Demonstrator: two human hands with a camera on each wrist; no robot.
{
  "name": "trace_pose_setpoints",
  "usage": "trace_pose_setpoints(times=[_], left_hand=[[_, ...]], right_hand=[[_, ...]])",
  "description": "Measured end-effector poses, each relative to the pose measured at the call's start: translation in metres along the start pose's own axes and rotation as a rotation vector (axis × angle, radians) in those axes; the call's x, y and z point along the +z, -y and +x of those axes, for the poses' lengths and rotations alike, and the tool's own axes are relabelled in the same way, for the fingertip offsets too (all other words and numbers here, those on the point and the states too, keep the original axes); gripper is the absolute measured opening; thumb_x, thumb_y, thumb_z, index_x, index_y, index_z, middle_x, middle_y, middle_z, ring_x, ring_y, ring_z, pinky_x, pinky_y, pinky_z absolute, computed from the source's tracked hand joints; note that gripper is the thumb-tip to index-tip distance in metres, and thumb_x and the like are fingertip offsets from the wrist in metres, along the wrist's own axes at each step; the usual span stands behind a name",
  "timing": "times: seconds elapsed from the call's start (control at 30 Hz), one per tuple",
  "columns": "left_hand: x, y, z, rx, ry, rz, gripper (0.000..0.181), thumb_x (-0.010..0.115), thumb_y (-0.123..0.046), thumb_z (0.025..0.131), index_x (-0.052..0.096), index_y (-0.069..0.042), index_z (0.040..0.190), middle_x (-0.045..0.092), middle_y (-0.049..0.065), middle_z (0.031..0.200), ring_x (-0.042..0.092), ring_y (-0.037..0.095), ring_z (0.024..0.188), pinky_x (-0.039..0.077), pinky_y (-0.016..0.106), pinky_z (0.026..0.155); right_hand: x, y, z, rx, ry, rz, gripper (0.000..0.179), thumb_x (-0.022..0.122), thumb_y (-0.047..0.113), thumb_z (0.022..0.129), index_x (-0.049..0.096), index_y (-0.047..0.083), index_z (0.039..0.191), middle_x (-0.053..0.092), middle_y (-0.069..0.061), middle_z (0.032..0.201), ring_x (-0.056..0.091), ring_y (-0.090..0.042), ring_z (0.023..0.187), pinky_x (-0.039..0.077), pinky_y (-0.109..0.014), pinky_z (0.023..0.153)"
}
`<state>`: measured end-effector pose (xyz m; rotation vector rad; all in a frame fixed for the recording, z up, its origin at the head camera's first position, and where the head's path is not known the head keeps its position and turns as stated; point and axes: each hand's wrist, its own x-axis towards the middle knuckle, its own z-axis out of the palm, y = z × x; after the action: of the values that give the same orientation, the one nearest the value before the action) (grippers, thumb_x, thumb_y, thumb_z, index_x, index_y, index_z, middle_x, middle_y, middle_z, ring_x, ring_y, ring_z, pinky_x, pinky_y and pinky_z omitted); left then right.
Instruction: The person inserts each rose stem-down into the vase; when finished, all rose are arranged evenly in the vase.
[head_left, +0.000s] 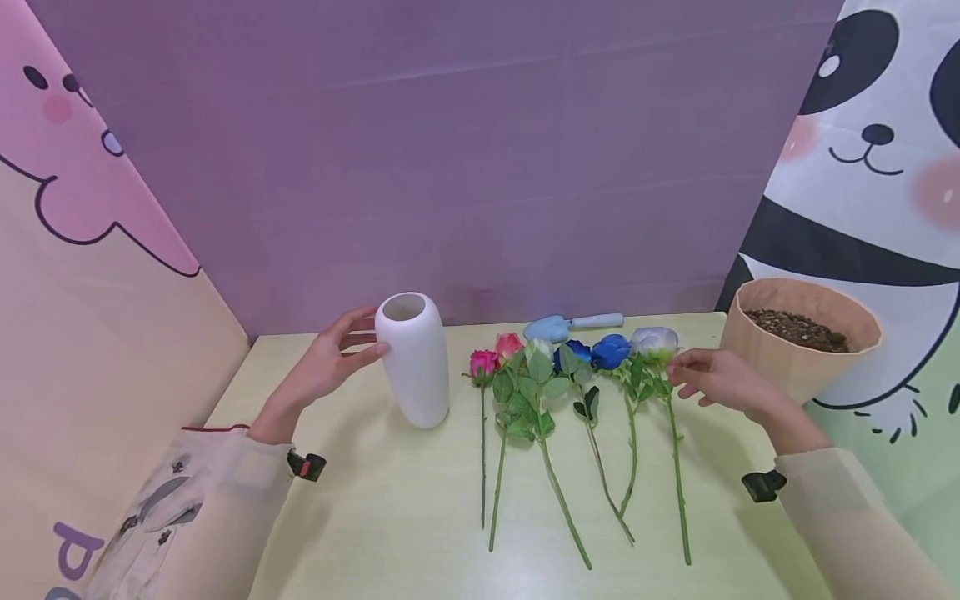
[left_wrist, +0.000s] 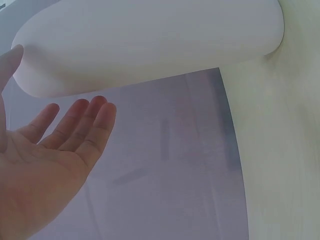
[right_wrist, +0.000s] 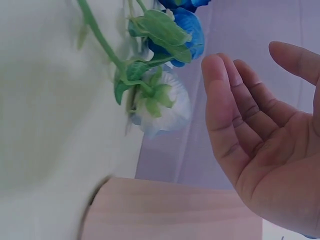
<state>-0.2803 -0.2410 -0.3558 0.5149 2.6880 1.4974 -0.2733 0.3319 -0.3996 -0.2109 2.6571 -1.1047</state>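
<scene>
A white vase (head_left: 417, 367) stands upright on the table, its mouth at the top. Beside its upper left side is my left hand (head_left: 333, 360), thumb and fingers spread. In the left wrist view the thumb reaches the edge of the vase (left_wrist: 150, 45), while the fingers (left_wrist: 102, 117) are apart from it. My right hand (head_left: 716, 379) hovers by the pale lavender rose (head_left: 655, 342), fingers loosely bent and holding nothing. In the right wrist view that rose (right_wrist: 162, 105) lies to the left of my fingertips. Left of it lie a blue rose (head_left: 611, 352) and a dark pink rose (head_left: 483, 363).
Several more stemmed roses lie in the row, among them a coral pink one (head_left: 508, 344). Behind them lies a light blue trowel (head_left: 555, 327). A tan pot (head_left: 772, 367) of dark soil stands at the right. A purple backdrop (head_left: 450, 167) rises behind the table (head_left: 375, 517).
</scene>
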Motion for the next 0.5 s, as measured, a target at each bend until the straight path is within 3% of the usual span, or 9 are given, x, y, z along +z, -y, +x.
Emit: trace_pose_setpoints(times=[0.5], left_hand=[[0.004,0.001,0.005,-0.006,-0.008,0.042,0.079,0.071,-0.047,0.091,0.032,-0.022,0.155,0.049,0.009,0.148,0.053,0.033,0.133,0.052,0.053,0.102]], right_hand=[[0.012,-0.016,-0.002,0.050,0.042,0.077,0.049,0.050,0.031,0.104,0.051,-0.007,0.136,0.066,-0.025,0.122,0.072,-0.022,0.096,0.059,-0.039,0.077]])
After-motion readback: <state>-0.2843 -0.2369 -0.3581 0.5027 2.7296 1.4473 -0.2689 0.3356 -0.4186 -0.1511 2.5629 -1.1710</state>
